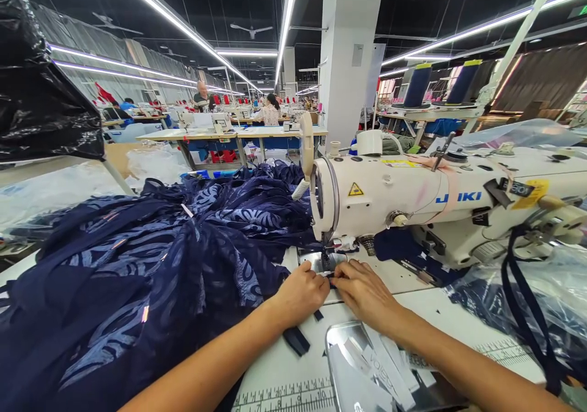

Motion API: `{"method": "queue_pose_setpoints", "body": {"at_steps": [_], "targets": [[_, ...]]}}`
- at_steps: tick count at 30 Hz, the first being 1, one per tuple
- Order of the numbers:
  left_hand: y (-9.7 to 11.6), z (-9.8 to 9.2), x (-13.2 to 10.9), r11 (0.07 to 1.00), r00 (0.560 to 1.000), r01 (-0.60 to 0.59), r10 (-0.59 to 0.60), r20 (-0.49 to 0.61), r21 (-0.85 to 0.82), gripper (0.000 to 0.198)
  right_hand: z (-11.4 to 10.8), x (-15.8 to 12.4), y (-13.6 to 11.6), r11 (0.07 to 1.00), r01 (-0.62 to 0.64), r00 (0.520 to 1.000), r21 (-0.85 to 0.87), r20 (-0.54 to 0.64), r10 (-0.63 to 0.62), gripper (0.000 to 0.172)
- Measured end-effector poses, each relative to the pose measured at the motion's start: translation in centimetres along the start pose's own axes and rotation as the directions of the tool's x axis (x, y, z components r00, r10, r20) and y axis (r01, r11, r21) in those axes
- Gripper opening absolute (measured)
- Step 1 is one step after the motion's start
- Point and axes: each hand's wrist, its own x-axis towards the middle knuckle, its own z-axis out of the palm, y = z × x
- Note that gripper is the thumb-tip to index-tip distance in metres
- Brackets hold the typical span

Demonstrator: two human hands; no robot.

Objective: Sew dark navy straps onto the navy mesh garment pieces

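Both my hands rest on the white sewing table just in front of the needle of a cream JUKI sewing machine (440,201). My left hand (300,293) has its fingers curled and pinched on the edge of the navy patterned fabric (151,277) at the presser foot (326,259). My right hand (364,290) meets it from the right, fingers pressed together on a small dark piece at the same spot. The fabric lies heaped to the left of the machine.
A metal tray (339,345) with white labels sits near my right forearm. A small dark strip (296,340) lies on the table. Clear plastic bags with dark cloth (541,290) lie at right. Two navy thread cones (417,85) stand behind. Other workers sit at distant tables (268,112).
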Motion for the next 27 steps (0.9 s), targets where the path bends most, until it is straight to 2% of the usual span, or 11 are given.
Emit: {"method": "queue_pose_setpoints", "body": {"at_steps": [2,5,8,11,16,20,27], "targets": [[-0.3,-0.5,-0.3,1.000,1.000,0.013,-0.013,-0.004,-0.016,0.009,0.2,-0.2,-0.4,0.988,0.051,0.999,-0.144,0.016,-0.049,0.023],[-0.9,-1.5,-1.1,0.997,1.000,0.021,-0.022,-0.020,-0.079,0.011,0.2,-0.3,-0.3,0.954,0.149,0.989,-0.261,0.062,-0.137,0.023],[-0.9,-1.8,-1.4,0.982,0.999,0.009,-0.015,-0.031,-0.191,0.010,-0.5,0.2,0.6,0.913,0.296,0.954,-0.280,0.137,-0.267,0.025],[-0.1,-1.0,-0.8,0.963,0.999,0.029,-0.033,-0.014,-0.266,0.007,-1.2,1.0,2.1,0.886,0.392,0.916,-0.246,0.187,-0.354,0.027],[1.3,0.7,1.0,0.961,0.986,0.164,-0.162,0.030,-0.223,0.014,-0.7,1.7,4.3,0.890,0.379,0.925,-0.253,0.137,-0.355,0.031],[1.6,1.3,1.9,0.962,0.979,0.204,-0.204,0.015,-0.181,0.013,-0.2,1.7,5.1,0.897,0.356,0.934,-0.261,0.101,-0.342,0.036],[1.9,1.7,1.9,0.950,0.965,0.253,-0.261,-0.021,-0.185,0.013,-0.7,1.8,5.1,0.923,0.340,0.939,-0.180,0.119,-0.322,0.037]]}}
